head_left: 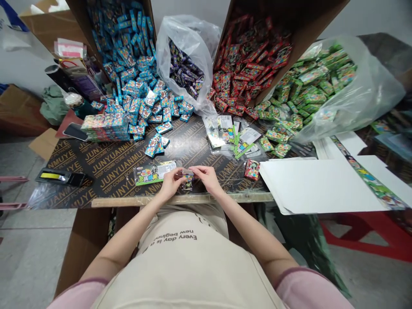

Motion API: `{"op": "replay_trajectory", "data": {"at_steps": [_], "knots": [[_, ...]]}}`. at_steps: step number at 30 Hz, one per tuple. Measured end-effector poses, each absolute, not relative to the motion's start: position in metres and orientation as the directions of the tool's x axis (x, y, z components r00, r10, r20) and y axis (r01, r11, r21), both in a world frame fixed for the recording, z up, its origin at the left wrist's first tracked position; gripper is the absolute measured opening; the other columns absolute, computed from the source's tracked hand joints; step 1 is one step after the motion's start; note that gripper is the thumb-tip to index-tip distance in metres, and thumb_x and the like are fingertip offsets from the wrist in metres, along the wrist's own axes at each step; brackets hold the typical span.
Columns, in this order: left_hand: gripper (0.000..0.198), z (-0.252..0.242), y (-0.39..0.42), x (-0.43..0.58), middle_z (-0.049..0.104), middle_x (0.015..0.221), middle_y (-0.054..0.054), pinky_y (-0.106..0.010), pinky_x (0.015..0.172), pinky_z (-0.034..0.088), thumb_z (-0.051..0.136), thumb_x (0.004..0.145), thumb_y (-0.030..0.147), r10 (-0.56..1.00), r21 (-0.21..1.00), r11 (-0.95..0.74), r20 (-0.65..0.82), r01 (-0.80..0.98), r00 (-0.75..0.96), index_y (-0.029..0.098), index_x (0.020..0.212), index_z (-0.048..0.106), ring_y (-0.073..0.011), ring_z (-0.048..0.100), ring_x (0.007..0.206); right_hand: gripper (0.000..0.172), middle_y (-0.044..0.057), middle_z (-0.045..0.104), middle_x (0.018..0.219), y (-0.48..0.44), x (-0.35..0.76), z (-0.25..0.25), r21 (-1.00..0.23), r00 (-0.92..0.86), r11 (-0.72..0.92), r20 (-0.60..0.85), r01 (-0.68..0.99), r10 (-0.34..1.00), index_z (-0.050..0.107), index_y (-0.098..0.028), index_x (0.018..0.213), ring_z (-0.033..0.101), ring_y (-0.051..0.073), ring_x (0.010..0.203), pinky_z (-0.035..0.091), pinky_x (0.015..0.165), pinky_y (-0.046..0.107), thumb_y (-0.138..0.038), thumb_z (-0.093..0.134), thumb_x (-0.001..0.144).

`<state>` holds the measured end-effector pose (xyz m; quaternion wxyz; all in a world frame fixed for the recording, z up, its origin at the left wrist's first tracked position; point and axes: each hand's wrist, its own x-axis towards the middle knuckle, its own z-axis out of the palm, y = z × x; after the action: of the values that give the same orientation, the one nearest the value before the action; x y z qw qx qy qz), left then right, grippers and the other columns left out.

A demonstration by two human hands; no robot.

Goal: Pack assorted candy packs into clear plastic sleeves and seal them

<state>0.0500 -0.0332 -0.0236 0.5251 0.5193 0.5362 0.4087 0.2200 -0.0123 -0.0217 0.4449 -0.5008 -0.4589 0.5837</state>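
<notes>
Near the table's front edge, my left hand (171, 184) and my right hand (207, 178) meet around a small printed box (187, 182), with a pale edge at its top. My left fingers pinch its left side, and my right thumb and fingers close at its upper right corner. Just left of my left hand, partly behind it, lies a flat printed packaging bag (148, 174) in green and black. Farther out are a few loose blue boxes (156, 145). A single red box (252, 169) sits to the right of my right hand.
At the back are piles of blue boxes (138, 103), purple packs (185, 68), red boxes (238, 81) and green boxes (309, 94). Printed bags (222, 133) lie mid-table. White sheets (322, 184) overhang the right edge. A stapler-like black tool (61, 176) and a stacked bundle (106, 126) are left.
</notes>
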Motion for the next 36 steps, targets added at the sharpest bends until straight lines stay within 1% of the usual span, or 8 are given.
{"op": "replay_trajectory", "data": {"at_steps": [5,13,19,25,28,31,33,36], "knots": [[0.025,-0.013,-0.038,0.041,0.071,0.087,-0.007,-0.028,0.068,0.054,0.074,0.071,0.037,0.98,0.984,0.136,-0.151,0.119,0.131,0.017,0.085,0.076,-0.0178,0.065,0.078,0.024,0.003,0.076,0.082,-0.024,0.225,-0.017,-0.991,-0.111,-0.135,-0.135,0.008,0.985,0.077,-0.021,0.08,0.069,0.02,0.076,0.055,0.076,0.035,-0.043,0.075,0.07],[0.023,-0.006,-0.031,0.044,0.072,0.071,-0.005,-0.026,0.06,0.052,0.076,0.067,0.031,0.961,0.972,0.216,-0.228,0.091,0.157,0.014,0.082,0.076,-0.0151,0.063,0.061,0.018,0.003,0.074,0.074,-0.027,0.227,-0.014,-0.99,-0.179,-0.041,-0.065,0.135,0.982,0.076,-0.02,0.08,0.067,0.018,0.065,0.052,0.063,0.031,-0.036,0.072,0.075],[0.013,0.006,-0.035,0.043,0.071,0.071,-0.006,-0.025,0.062,0.049,0.062,0.079,0.018,0.945,0.874,-0.209,0.065,0.438,0.32,0.014,0.078,0.074,-0.0145,0.064,0.064,0.015,0.004,0.074,0.077,-0.036,0.232,-0.015,-0.904,-0.253,0.273,0.195,0.328,0.948,0.074,-0.021,0.08,0.067,0.017,0.071,0.053,0.071,0.031,-0.028,0.062,0.086],[0.018,0.0,-0.048,0.033,0.07,0.099,-0.012,-0.034,0.079,0.055,0.059,0.083,0.022,0.784,0.601,-0.59,0.265,0.539,0.562,0.015,0.095,0.071,-0.0206,0.068,0.088,0.013,0.007,0.074,0.101,-0.052,0.237,-0.032,-0.929,-0.307,0.314,0.246,0.197,0.919,0.072,-0.023,0.09,0.069,0.021,0.095,0.054,0.09,0.039,-0.03,0.064,0.084],[0.053,0.002,-0.042,0.031,0.06,0.129,-0.015,-0.046,0.101,0.047,0.075,0.073,0.033,0.828,0.678,-0.511,0.224,0.528,0.513,0.019,0.123,0.061,-0.0285,0.058,0.118,0.015,0.004,0.073,0.089,-0.035,0.234,-0.031,-0.99,-0.127,0.098,0.085,0.101,0.988,0.07,-0.022,0.084,0.069,0.021,0.082,0.057,0.08,0.038,-0.036,0.069,0.079],[0.094,0.005,-0.031,0.038,0.044,0.146,-0.017,-0.049,0.106,0.041,0.087,0.056,0.039,0.952,0.906,-0.227,0.128,0.358,0.277,0.021,0.139,0.046,-0.0317,0.051,0.127,0.03,0.002,0.069,0.079,-0.01,0.226,-0.022,-0.982,0.127,-0.083,-0.105,-0.168,0.986,0.065,-0.021,0.082,0.066,0.019,0.07,0.057,0.065,0.035,-0.042,0.079,0.066],[0.086,0.005,-0.027,0.048,0.056,0.133,-0.016,-0.044,0.096,0.05,0.087,0.056,0.042,0.994,0.994,0.05,-0.059,0.101,0.09,0.018,0.131,0.052,-0.0272,0.062,0.109,0.037,0.001,0.067,0.078,-0.003,0.217,-0.015,-0.943,0.218,-0.1,-0.176,-0.317,0.96,0.062,-0.021,0.081,0.065,0.018,0.069,0.057,0.062,0.034,-0.044,0.082,0.06],[0.057,0.004,-0.02,0.056,0.069,0.095,-0.008,-0.034,0.077,0.054,0.084,0.058,0.043,0.951,0.921,0.286,-0.308,-0.265,-0.041,0.013,0.103,0.064,-0.0172,0.066,0.079,0.036,0.001,0.065,0.081,-0.01,0.206,-0.01,-0.941,0.23,-0.081,-0.164,-0.33,0.959,0.06,-0.021,0.08,0.065,0.019,0.072,0.058,0.067,0.038,-0.046,0.08,0.063]]}}
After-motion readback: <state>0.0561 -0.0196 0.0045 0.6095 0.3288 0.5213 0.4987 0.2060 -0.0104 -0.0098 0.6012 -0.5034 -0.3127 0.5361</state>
